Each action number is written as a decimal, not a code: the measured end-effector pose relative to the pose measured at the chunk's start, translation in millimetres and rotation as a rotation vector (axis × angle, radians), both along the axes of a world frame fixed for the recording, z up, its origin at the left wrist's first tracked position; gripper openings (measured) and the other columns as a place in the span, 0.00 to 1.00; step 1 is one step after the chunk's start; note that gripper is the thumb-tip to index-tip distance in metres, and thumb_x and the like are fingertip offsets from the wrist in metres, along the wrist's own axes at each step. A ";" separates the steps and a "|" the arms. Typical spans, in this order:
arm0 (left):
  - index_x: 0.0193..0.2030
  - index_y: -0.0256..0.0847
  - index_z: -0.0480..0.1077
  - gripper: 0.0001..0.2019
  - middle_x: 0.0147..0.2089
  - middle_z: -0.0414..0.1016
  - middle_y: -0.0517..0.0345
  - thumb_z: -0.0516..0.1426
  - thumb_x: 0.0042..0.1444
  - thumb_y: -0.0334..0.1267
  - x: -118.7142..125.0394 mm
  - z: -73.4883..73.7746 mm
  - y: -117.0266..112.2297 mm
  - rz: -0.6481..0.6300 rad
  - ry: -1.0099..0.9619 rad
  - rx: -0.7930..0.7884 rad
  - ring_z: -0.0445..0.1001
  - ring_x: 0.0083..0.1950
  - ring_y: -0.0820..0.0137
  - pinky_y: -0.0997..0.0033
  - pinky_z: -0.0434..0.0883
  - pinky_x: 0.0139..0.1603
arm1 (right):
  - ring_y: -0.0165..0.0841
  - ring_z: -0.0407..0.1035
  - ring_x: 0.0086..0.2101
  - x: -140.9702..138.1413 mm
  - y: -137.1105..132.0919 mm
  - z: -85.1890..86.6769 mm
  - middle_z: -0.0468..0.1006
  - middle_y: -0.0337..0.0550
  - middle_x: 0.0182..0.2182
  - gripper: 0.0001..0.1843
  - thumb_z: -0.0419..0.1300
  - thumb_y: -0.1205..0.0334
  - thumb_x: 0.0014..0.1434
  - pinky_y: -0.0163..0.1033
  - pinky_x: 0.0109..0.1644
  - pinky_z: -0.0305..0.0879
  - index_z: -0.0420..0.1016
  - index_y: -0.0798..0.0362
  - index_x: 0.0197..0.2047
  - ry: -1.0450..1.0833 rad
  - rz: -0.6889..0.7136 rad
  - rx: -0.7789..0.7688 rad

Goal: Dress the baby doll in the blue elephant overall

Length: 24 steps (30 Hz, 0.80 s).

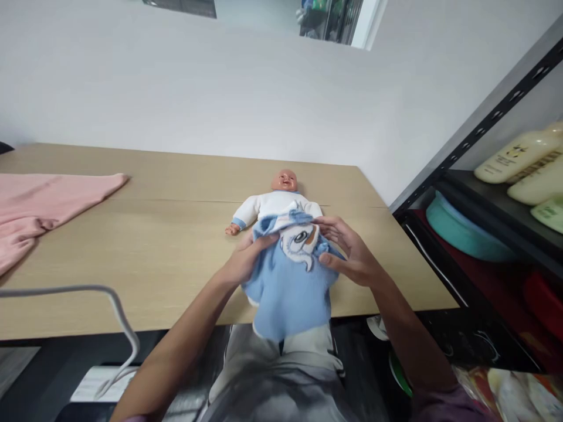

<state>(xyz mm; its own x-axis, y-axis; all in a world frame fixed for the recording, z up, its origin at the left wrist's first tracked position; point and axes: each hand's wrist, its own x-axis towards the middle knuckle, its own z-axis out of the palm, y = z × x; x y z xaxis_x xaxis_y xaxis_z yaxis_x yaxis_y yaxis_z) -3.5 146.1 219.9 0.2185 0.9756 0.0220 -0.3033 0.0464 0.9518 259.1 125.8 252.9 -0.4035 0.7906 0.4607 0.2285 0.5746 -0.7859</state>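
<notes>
The doll (285, 181) lay on the worktop (176, 246) straight beyond the 2 hands, its long axis running away from the person, head farthest. Between the hands and in front of the doll, the blue garment (288, 287) hung past the near edge. The left hand (250, 257) was closed on 1 side, thumb on top; the right hand (349, 252) touched the other, thumb and fingers spread, its firmness unclear.
</notes>
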 end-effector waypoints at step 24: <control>0.43 0.44 0.73 0.15 0.39 0.78 0.58 0.62 0.69 0.54 -9.9 71.9 144.2 0.059 -0.094 0.492 0.80 0.43 0.62 0.66 0.77 0.46 | 0.31 0.70 0.28 -17.1 133.7 66.0 0.79 0.38 0.36 0.14 0.55 0.52 0.78 0.39 0.35 0.71 0.80 0.45 0.53 0.100 -0.112 0.134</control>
